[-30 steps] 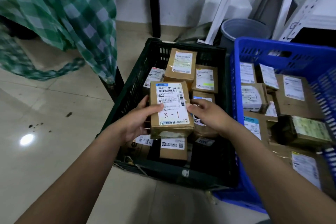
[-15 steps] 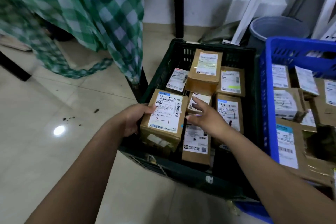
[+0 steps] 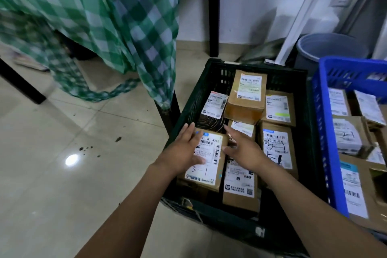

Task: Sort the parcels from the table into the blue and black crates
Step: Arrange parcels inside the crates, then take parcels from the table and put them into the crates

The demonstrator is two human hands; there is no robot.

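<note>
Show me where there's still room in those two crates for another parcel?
Black crate: dark gaps only along the back wall, either side of the tall box, and a strip by the right wall. The blue crate looks packed where it shows.

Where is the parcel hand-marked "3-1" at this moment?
Head view: the 3-1 parcel lies in the near-left corner of the black crate, under the flat left hand, with a labelled parcel close on its right.

Left hand (image 3: 182,153) flat on parcel (image 3: 202,175)
</note>
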